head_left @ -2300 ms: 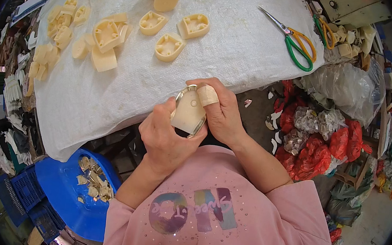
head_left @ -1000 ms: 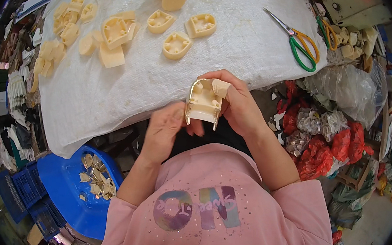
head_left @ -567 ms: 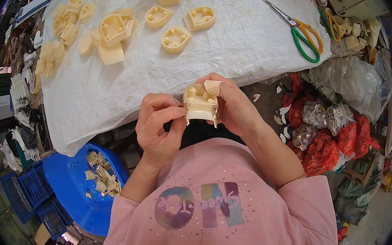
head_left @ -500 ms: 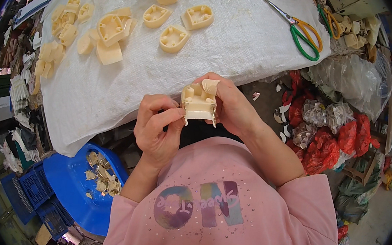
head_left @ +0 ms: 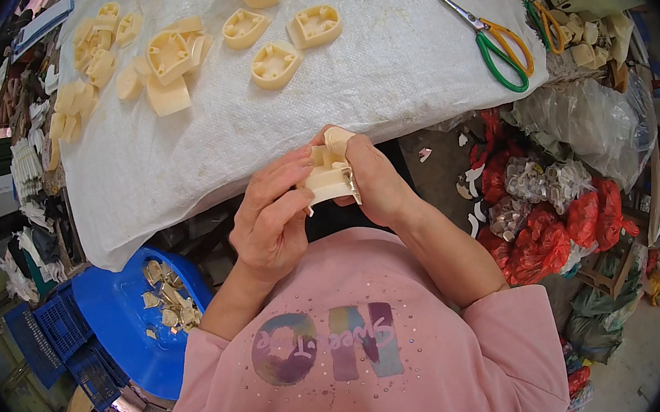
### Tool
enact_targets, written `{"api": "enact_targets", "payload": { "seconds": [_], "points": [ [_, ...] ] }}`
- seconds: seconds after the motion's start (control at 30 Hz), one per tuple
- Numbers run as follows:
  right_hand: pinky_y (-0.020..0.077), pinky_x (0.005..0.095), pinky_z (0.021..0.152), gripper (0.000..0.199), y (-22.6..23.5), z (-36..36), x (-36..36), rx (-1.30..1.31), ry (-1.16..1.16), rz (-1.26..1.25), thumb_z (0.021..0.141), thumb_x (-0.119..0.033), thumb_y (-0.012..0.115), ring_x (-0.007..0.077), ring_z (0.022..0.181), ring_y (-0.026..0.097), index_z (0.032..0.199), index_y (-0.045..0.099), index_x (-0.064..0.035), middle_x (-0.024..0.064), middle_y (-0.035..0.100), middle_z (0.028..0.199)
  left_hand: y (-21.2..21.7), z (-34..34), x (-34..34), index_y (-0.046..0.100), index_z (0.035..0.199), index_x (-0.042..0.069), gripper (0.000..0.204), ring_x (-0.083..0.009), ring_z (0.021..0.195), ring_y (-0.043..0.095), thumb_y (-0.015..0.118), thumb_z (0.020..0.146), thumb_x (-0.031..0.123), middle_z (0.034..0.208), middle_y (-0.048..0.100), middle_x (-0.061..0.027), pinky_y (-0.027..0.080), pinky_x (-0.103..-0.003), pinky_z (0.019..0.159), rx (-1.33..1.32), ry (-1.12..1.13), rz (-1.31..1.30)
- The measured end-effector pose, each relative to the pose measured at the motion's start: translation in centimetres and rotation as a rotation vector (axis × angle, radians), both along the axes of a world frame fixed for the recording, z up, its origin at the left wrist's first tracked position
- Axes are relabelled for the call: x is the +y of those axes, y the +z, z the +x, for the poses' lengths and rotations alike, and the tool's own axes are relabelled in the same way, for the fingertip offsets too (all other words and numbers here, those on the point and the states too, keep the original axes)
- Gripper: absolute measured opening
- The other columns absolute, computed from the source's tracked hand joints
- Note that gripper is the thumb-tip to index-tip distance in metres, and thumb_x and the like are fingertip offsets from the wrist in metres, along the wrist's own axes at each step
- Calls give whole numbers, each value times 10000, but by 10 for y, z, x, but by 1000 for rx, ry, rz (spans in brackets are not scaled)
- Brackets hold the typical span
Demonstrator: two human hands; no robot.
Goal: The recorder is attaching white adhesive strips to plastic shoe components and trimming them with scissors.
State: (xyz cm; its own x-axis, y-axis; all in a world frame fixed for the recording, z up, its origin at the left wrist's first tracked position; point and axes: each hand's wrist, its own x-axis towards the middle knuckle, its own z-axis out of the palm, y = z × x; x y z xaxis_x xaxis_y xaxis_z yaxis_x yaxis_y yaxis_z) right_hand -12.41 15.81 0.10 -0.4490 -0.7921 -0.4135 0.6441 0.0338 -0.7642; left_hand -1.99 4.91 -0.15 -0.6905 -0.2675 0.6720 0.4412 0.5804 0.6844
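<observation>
Both hands meet over one cream plastic moulded part [head_left: 328,180], held in the air just in front of the chest and off the near edge of the bench [head_left: 190,159], which is covered with a white woven sheet. The right hand [head_left: 377,180] has its grip closed around the part's right side, thumb taped at the tip, while the left hand [head_left: 271,214] pinches the left edge with its fingertips. The step in hand looks like trimming or cleaning flash from the piece; any next move would call for a steady hold by the right hand while the left works along the rim. More cream parts [head_left: 276,64] lie on the sheet, scissors [head_left: 492,38] well apart, and a blue tub [head_left: 125,321] of scraps sits below.
</observation>
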Motion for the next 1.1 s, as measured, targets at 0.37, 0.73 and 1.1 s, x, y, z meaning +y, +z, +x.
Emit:
{"api": "enact_targets", "payload": {
  "seconds": [0.37,0.73,1.1],
  "points": [
    [469,269,801,405,-4,-31,34,445,189,-237,902,-164,582,133,942,532,1276,509,-28,60,538,1074,0,0,-10,529,921,15,279,-380,999,622,620,718,-153,1039,603,-169,514,-470,873,19,28,-63],
    [471,298,884,390,-2,-42,41,576,63,-147,880,-88,600,163,1019,569,1249,513,2,105,587,1175,-6,-7,-30,602,919,9,255,-348,979,598,629,707,-130,1027,592,-159,494,-430,853,-67,247,-407],
    [405,369,977,395,-28,-196,129,1878,-371,914,793,2,512,329,1100,534,1182,573,-37,174,577,1175,-15,-10,-39,674,929,61,279,-293,1045,540,672,682,-69,1096,586,-125,402,-404,936,-245,217,-345]
  ]
}}
